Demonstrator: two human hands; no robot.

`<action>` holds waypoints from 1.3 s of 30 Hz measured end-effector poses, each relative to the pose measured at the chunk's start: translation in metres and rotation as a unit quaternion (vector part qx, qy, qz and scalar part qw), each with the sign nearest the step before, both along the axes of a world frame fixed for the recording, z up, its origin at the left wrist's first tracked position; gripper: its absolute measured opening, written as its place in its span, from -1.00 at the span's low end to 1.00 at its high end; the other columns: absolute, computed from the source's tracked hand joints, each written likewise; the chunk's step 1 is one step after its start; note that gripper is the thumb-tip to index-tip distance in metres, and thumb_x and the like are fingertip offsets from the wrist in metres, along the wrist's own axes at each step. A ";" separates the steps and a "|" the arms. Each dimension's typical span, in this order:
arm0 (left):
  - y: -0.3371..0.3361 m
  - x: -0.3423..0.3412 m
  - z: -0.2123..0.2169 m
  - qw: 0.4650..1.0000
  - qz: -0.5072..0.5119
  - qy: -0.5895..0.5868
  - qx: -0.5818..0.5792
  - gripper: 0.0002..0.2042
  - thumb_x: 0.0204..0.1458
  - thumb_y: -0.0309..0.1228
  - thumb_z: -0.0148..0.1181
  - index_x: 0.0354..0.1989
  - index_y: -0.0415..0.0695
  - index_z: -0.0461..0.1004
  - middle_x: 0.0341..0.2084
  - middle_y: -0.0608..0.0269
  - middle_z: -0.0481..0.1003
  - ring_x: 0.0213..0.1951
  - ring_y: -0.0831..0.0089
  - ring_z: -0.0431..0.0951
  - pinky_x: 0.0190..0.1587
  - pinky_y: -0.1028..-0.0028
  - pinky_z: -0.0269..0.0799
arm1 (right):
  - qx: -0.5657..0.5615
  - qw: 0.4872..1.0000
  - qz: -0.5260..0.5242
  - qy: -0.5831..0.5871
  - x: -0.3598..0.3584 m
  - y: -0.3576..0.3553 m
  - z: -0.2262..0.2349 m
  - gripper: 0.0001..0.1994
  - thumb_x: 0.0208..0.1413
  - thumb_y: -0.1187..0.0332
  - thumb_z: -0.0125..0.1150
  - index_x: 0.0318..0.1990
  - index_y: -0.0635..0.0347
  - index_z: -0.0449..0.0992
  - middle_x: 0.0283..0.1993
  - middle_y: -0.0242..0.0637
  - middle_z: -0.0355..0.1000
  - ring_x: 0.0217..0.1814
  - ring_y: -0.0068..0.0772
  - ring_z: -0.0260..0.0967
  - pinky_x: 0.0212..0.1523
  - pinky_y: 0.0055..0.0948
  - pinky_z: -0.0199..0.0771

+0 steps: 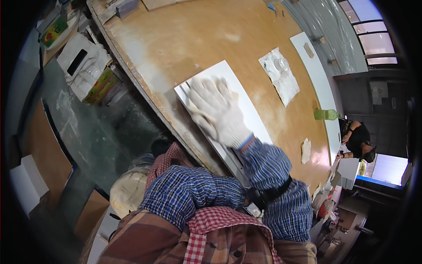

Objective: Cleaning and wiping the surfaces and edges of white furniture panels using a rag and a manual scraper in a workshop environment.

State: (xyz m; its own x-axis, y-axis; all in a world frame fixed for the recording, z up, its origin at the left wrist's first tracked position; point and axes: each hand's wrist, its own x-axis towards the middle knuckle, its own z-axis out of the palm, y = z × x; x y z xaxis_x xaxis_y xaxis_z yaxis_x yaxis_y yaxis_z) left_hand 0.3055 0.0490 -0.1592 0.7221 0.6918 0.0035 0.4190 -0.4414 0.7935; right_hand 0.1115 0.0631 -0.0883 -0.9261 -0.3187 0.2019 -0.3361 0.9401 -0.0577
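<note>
A long white panel (252, 110) with a grooved edge along its near left side lies on the brown worktable. My right hand (217, 110), in a white knitted glove, rests on the panel, slightly smeared by motion. A beige edge peeks out beside its fingers, but what is under the palm is too covered to name. My left forearm (193, 189), in a blue checked sleeve, crosses low in front of me. Its hand is hidden behind my right forearm (268, 163), which wears a black strap.
The brown worktable (237, 26) ends at a worn left edge. A crumpled white sheet (283, 81), a green bottle (325, 115) and a pale long panel (314, 72) lie farther right. Cartons (99, 88) stand left on the floor. Another person (360, 141) works far right.
</note>
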 end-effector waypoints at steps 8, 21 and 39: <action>-0.035 0.007 -0.025 0.999 0.019 -0.032 0.040 -0.44 0.21 -0.05 0.12 0.32 -0.09 0.41 0.28 0.03 0.46 0.33 0.12 0.43 0.36 0.15 0.34 | -0.030 0.992 -0.102 -0.067 0.073 0.013 0.012 -0.50 0.13 0.15 0.27 0.17 0.23 0.49 0.36 0.01 0.34 0.43 0.12 0.25 0.39 0.29 0.18; -0.003 0.042 -0.022 0.997 0.011 -0.038 0.070 -0.59 0.23 -0.18 0.09 0.18 -0.09 0.49 0.18 0.05 0.52 0.24 0.12 0.50 0.28 0.19 0.41 | -0.083 0.967 -0.236 -0.047 0.068 0.032 -0.002 -0.48 0.25 0.22 0.22 0.30 0.33 0.46 0.48 0.18 0.27 0.60 0.22 0.11 0.54 0.29 0.01; 0.000 0.054 -0.045 0.992 0.050 -0.080 0.079 -0.75 0.25 -0.36 0.05 0.00 -0.08 0.59 0.03 0.07 0.61 0.12 0.12 0.59 0.17 0.24 0.50 | 0.024 0.999 0.028 0.021 0.012 -0.006 0.022 -0.63 0.17 0.16 0.22 0.11 -0.01 0.49 0.11 -0.21 0.39 0.20 -0.12 0.34 0.26 0.02 0.35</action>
